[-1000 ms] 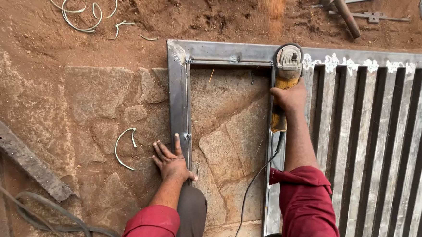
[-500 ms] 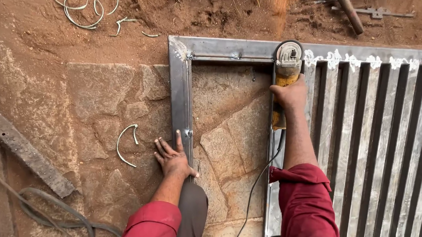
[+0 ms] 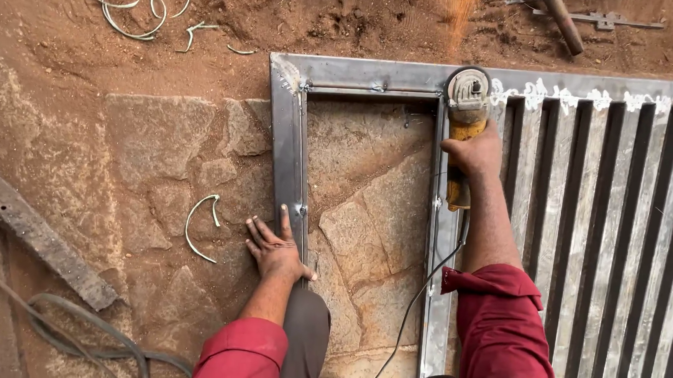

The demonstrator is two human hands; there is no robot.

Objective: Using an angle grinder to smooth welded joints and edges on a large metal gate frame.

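R hand (image 3: 473, 152), arm extended fwd, is clenched round the yellow body of an angle grinder (image 3: 465, 119); its disc end sits at the junction of the steel frame (image 3: 291, 148) top rail and an inner upright. Sparks fly up from the disc onto the dirt. Grinder cord (image 3: 415, 308) trails back toward the body. L hand (image 3: 276, 247) lies flat, fingers spread, gripping nothing, on the stone ground w/ thumb side against the frame's left upright. Bent wire piece (image 3: 196, 224) lies just left of it. Barred section (image 3: 603, 226) fills the frame's right part.
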